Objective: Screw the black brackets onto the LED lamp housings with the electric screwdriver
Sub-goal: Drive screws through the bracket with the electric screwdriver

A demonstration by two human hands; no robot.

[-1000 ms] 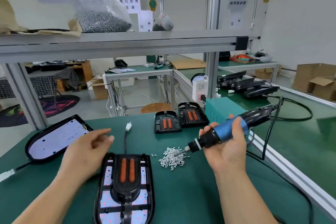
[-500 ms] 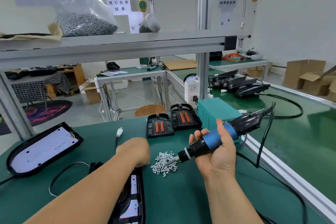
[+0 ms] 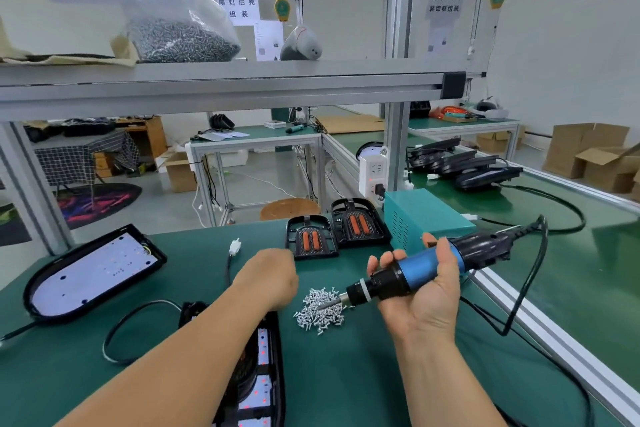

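My right hand (image 3: 424, 302) grips the blue and black electric screwdriver (image 3: 429, 267), held nearly level with its bit down in a pile of small silver screws (image 3: 320, 310). My left hand (image 3: 268, 279) reaches across to the pile's left edge, its fingers curled downward and hidden behind its back. My left forearm covers most of an LED lamp housing (image 3: 268, 357) with a bracket on it. A second housing (image 3: 93, 270) lies at the far left. Two loose black brackets (image 3: 313, 241) (image 3: 358, 224) with orange strips lie beyond the screws.
A teal power box (image 3: 427, 218) stands right of the brackets, with the screwdriver's black cable (image 3: 530, 274) looping beside it. An aluminium rail (image 3: 554, 333) borders the green mat on the right. Stacked housings (image 3: 467, 166) sit at the back right. A shelf (image 3: 221, 80) runs overhead.
My left hand has swung from above the near housing rightward to the screw pile and curled its fingers. The right hand keeps the screwdriver's bit at the pile.
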